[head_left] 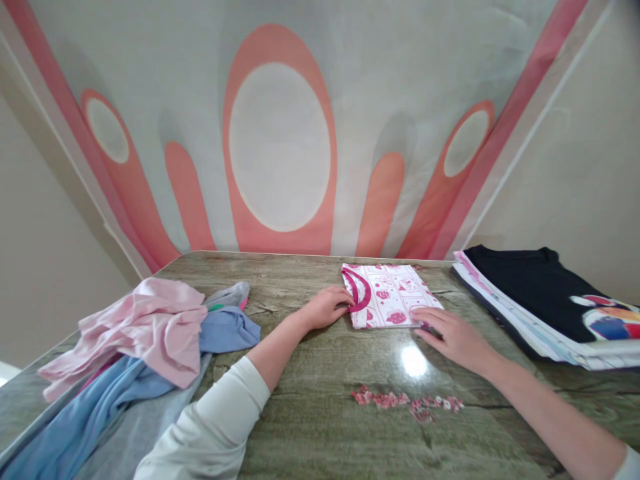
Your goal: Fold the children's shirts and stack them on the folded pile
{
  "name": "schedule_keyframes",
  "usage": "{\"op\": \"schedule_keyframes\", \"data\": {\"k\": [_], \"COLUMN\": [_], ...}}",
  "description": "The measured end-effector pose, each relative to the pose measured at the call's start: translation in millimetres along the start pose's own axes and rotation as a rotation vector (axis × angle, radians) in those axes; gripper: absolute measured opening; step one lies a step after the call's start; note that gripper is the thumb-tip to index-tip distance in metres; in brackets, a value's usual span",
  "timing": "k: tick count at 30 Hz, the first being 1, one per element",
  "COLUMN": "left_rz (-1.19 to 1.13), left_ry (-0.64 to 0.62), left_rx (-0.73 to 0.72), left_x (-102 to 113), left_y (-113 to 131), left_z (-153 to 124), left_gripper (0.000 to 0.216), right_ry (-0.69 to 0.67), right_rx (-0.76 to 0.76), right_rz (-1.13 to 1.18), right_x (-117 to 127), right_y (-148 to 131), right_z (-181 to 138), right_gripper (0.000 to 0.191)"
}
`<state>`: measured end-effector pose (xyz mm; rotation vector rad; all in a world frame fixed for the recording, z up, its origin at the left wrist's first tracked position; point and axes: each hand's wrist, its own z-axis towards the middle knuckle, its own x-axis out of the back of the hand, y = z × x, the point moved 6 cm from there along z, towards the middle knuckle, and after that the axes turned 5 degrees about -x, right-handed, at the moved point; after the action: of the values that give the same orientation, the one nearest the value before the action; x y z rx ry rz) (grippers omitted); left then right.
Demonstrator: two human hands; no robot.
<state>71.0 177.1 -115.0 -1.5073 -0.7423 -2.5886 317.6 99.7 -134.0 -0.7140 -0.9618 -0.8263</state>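
Observation:
A small folded T-shirt [393, 290], white with a pink cartoon print and a dark pink neckband, lies flat on the wood-patterned table. My left hand [327, 307] is at its left edge, with curled fingertips and thumb on the neckband. At the near right corner, my right hand [453, 333] rests its fingers on the printed cloth, while the thumb sits low against the front edge. The hands hold the T-shirt from both sides. What lies under the fingertips is hidden.
On the left is a loose heap of clothes, with a pink garment [165, 327] over blue [100, 407] and grey ones. A neat stack of folded clothes stands at right, topped by a black T-shirt [540, 287]. Behind the table [310, 413] hangs a patterned backdrop [350, 80].

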Motion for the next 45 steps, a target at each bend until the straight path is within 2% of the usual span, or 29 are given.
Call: {"op": "schedule_keyframes", "data": {"k": [4, 9, 15, 19, 26, 29, 33, 40, 45], "left_rz": [-0.009, -0.015, 0.064, 0.09, 0.027, 0.03, 0.078, 0.143, 0.141], "left_ry": [-0.006, 0.019, 0.034, 0.035, -0.019, -0.02, 0.038, 0.035, 0.01], "left_rx": [0.036, 0.086, 0.294, 0.402, 0.345, 0.379, 0.487, 0.511, 0.582], "left_x": [-1.2, 0.1, 0.0, -1.6, -3.9, -5.9, -9.1, -12.1, -12.8], "left_y": [-2.2, -1.9, 2.7, 13.0, 27.9, 27.8, 25.1, 28.5, 28.6], "left_z": [-0.6, -0.5, -4.3, -11.7, -16.3, -16.1, -16.9, -15.4, -15.4], "left_gripper": [0.022, 0.024, 0.003, 0.004, 0.009, 0.02, 0.037, 0.021, 0.017], "right_ry": [0.043, 0.082, 0.073, 0.075, 0.079, 0.095, 0.132, 0.136, 0.136], "right_rx": [0.11, 0.197, 0.278, 0.238, 0.154, 0.147, 0.139, 0.116, 0.118], "right_rz": [-0.021, -0.05, -0.039, -0.002, 0.029, 0.043, 0.028, 0.035, 0.015], "right_x": [-2.9, -13.6, -23.0, -26.0, -26.8, -25.5, -22.4, -23.0, -24.3], "right_y": [-24.7, -61.3, -92.8, -91.3, -85.3, -86.9, -89.3, -89.8, -87.7], "right_z": [12.9, 36.6, 58.5, 60.7, 58.9, 58.8, 58.2, 58.5, 57.8], "right_gripper": [0.029, 0.024, 0.021, 0.022, 0.024, 0.024, 0.024, 0.023, 0.026]}}
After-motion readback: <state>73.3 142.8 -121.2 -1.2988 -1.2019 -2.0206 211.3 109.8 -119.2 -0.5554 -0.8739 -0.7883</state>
